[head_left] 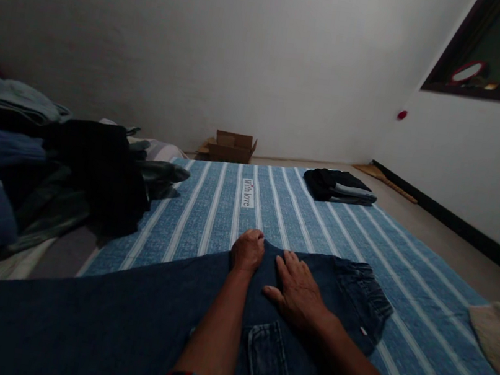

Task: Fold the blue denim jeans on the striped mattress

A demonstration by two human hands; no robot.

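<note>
Flatly, right hand [297,292] presses jeans [141,315] — left hand [247,251] fisted.

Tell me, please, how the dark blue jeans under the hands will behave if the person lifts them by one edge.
The jeans lie flat and follow the striped blanket, so they would probably droop, not stay stiff. Their thick denim, elastic waistband and stitched pocket suggest some weight. The left hand and right hand press on them; pushed, they would likely bunch up rather than slide.
</note>
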